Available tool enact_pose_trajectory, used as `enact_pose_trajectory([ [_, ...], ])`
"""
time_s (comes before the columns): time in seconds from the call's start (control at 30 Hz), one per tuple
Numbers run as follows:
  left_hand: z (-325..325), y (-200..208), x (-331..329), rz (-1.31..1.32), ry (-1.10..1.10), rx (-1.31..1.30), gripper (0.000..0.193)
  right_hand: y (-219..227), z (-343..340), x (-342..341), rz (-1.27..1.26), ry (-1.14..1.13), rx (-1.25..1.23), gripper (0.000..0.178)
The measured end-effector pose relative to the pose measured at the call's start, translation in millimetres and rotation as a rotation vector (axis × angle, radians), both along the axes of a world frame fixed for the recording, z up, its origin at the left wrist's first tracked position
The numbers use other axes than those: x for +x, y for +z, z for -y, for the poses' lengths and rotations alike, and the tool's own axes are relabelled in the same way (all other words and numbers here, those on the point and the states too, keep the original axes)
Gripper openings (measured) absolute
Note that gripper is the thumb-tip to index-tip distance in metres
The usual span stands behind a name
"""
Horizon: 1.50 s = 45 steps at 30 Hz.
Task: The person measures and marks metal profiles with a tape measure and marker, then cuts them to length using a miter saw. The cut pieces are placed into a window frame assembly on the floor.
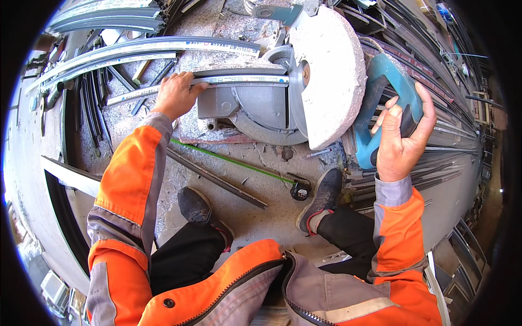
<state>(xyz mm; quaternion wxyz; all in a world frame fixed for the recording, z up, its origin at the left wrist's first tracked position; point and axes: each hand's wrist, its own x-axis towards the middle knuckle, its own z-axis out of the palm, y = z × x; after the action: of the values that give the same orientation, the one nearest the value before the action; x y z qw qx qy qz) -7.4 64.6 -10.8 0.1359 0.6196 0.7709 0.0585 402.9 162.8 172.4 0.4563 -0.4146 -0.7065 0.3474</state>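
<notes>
My left hand (178, 95) is closed on a long, slim grey profile strip (250, 80), pressing it along the fence of a mitre saw (216, 102). The strip's right end reaches the saw blade (297, 95), beside the slot of the round turntable. A large, dust-coated white blade guard (336, 81) covers most of the blade. My right hand (403, 133) curls around the saw's teal loop handle (387, 73), thumb on the near side. Whether the blade is spinning, I cannot tell.
On the floor lies a tape measure (300, 190), its green tape (234, 162) drawn out toward the saw. A loose dark strip (217, 179) lies alongside. Stacked profiles (109, 19) fill the far left, and more bars (440, 127) lie right of the saw. My shoes (326, 195) stand close by.
</notes>
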Motion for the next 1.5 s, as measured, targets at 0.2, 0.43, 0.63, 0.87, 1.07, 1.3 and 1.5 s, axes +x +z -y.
enact_pose_trajectory([
  [0.2,1,2,-1,0.001,0.001,-0.011,0.05,-5,1,1,-0.013,0.001,0.009,0.056],
  [0.43,2,1,0,-0.008,0.009,0.002,0.05,-10,5,1,0.001,-0.028,0.034,0.056],
  [0.63,2,1,0,0.005,0.003,0.006,0.05,-16,9,4,-0.001,-0.028,0.041,0.057],
  [0.87,2,-1,-1,-0.007,0.003,0.01,0.05,-23,13,7,0.001,-0.015,0.066,0.058],
  [1.07,2,1,0,0.0,0.003,-0.001,0.05,-28,17,9,0.005,-0.014,0.075,0.059],
  [1.3,3,-2,-1,-0.003,0.0,0.017,0.05,-36,21,12,0.013,0.008,0.096,0.057],
  [1.5,2,-2,0,-0.007,-0.002,0.016,0.049,-43,24,13,-0.021,0.008,0.107,0.059],
])
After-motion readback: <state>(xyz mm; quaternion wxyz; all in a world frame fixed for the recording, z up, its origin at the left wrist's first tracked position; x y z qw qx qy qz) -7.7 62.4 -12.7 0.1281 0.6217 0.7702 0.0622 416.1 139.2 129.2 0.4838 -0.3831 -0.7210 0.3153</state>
